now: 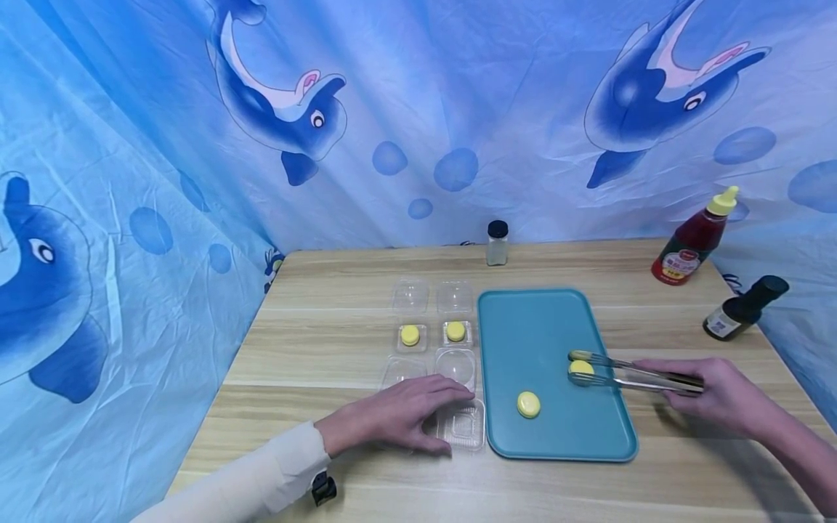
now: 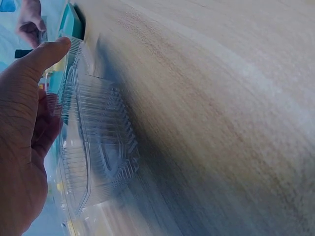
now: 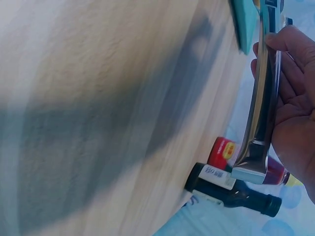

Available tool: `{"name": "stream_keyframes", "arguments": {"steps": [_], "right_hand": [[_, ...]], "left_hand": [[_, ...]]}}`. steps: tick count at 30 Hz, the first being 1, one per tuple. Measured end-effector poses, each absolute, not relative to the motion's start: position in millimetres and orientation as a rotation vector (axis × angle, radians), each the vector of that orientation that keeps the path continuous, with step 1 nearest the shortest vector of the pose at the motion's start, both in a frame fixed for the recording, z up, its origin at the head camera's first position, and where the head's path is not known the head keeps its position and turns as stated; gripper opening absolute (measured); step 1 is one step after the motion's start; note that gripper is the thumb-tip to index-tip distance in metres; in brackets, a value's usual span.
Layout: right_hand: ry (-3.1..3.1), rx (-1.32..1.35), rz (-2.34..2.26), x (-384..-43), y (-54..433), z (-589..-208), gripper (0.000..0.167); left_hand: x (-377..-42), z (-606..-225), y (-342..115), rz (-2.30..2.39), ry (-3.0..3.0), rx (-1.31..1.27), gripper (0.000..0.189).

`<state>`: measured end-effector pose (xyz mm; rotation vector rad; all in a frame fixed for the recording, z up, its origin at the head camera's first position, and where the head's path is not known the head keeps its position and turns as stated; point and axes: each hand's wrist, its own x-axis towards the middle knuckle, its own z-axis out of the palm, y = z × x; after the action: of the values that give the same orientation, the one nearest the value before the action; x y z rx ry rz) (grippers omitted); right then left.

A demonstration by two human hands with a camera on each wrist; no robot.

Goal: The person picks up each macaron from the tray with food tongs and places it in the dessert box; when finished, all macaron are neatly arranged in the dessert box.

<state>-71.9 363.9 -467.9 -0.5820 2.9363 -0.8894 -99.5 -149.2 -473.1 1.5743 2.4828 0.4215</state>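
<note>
My right hand [image 1: 713,396] holds metal tongs [image 1: 644,374] at the tray's right edge. The tong tips lie on either side of a yellow macaron [image 1: 581,367] over the blue-green tray [image 1: 536,327]. A second yellow macaron [image 1: 528,404] lies on the tray, nearer the front. To the left of the tray, my left hand [image 1: 412,412] grips an open clear plastic box [image 1: 463,427], thumb at its near side and fingers by its hinge. In the left wrist view the ridged box [image 2: 98,142] shows beside the thumb, with nothing visible in it.
Behind my left hand, two open clear boxes hold yellow macarons [image 1: 410,335], [image 1: 455,331]. Another clear lid [image 1: 402,370] is partly covered by the hand. A black-capped jar [image 1: 497,243] stands at the back; a red sauce bottle [image 1: 689,243] and dark bottle [image 1: 742,312] stand right.
</note>
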Motion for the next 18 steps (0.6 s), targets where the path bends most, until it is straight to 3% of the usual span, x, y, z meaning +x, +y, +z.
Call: {"name": "stream_keyframes", "arguments": {"steps": [18], "right_hand": [[2.747,-0.863,-0.969,-78.3,303.6,-425.8,0.063]], "left_hand": [[-98.3,-471.6,-150.3,0.349,2.517,1.518,0.089]]}}
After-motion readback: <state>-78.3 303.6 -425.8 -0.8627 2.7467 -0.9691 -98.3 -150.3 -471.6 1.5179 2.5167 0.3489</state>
